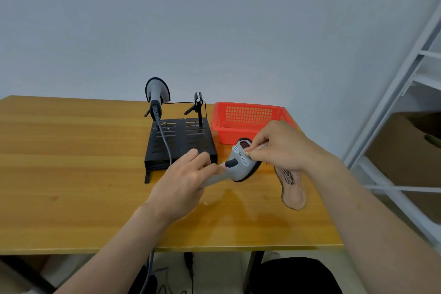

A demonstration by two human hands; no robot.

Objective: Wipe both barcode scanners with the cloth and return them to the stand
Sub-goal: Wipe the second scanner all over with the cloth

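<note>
While the left hand (183, 181) curled its fingers round the grey handle of the scanner (238, 166), thumb lying near the dark trigger, the right hand (281, 148) pinched the cloth (292, 188) between thumb and bent fingers and pressed it against the side of the scanner's head, just beside the reddish window. The scanner was held low over the table (71, 174), in front of the stand (181, 141), handle pointing toward the person and head tilted up toward the basket (248, 117).

Its body was pale grey, with a black rim round the head and a white printed label on top. The cloth was pinkish-brown with a dark stitched edge and a black-and-white checked patch; its loose end hung from under the right palm down onto the wood.

A second scanner (156, 93) sat head-up in the left cradle of the black slotted stand, its grey cable (165, 145) trailing across the base toward the table's near edge. The right cradle (198, 102) stood upright beside it. Behind the right hand sat the red basket; of its inside only the latticed far wall and a strip of red floor showed.
</note>
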